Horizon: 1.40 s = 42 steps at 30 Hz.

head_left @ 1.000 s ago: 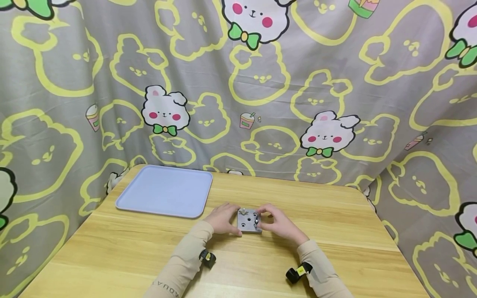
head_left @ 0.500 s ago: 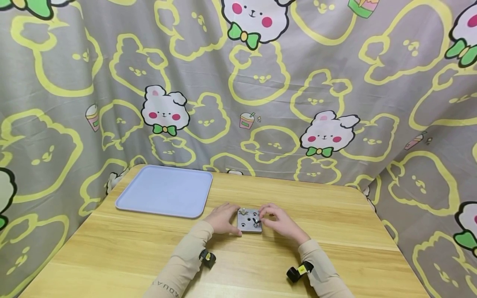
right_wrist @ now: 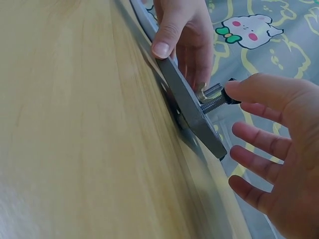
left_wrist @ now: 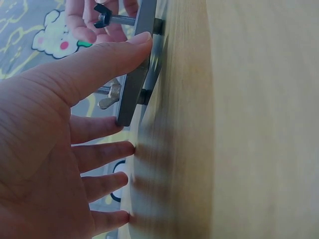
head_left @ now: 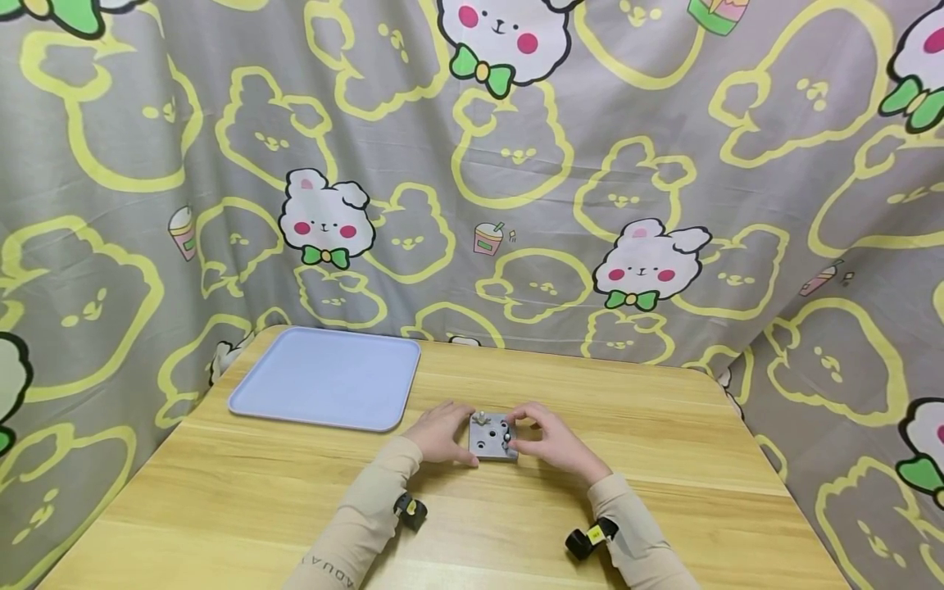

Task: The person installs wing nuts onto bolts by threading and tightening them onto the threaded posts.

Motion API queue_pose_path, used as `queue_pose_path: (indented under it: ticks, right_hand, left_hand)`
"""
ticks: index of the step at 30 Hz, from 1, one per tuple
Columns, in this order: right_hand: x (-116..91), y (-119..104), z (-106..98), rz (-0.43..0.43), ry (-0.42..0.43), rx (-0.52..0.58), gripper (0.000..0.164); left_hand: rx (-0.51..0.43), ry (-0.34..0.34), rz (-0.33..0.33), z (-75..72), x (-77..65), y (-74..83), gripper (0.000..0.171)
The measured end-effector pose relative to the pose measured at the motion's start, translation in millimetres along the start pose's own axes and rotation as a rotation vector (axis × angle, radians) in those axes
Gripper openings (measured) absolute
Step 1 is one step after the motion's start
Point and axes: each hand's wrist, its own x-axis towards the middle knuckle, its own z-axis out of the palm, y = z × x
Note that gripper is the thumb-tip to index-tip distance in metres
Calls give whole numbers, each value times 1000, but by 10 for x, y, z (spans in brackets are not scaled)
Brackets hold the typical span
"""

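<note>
A square grey metal plate with several holes lies on the table, raised a little on bolt heads underneath. My left hand grips its left side, thumb on the near edge and index finger at the far corner. A silver wing nut sits low on one threaded bolt by the far left corner. Toward the right edge, a black wing nut is near the top of a second upright bolt. My right hand pinches this black wing nut between thumb and index finger, its other fingers spread.
A light blue tray lies at the back left of the wooden table. A grey patterned curtain hangs round the table's back and sides. Each forearm carries a black wrist camera on a strap.
My right fingers drew back slightly from the black wing nut half a second ago and now close round it again. The left hand and plate stay in place.
</note>
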Motion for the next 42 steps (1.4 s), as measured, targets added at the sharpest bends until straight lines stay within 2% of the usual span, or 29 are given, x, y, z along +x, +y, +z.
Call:
queue_pose_path:
  ticks: [3, 10, 18, 23, 30, 32, 42]
  right_hand:
    - [0, -12, -7, -10, -4, 0, 29]
    - [-5, -37, -17, -1, 0, 17, 10]
    - [-11, -51, -17, 29, -15, 48, 14]
    - [-3, -43, -6, 22, -8, 0, 10]
    - [-9, -49, 2, 1, -1, -14, 32]
    - [-11, -50, 0, 0, -7, -13, 33]
    - [-19, -60, -24, 18, -9, 5, 11]
  left_hand:
    - [-1, 0, -2, -4, -1, -1, 94]
    - [-2, 5, 3, -4, -3, -1, 95]
    - [-1, 3, 4, 0, -1, -7, 95]
    - [0, 7, 4, 10, 8, -14, 94]
    - [2, 8, 5, 21, 17, -22, 94]
    - [3, 7, 5, 22, 17, -23, 94]
    - [9, 8, 4, 18, 21, -28, 94]
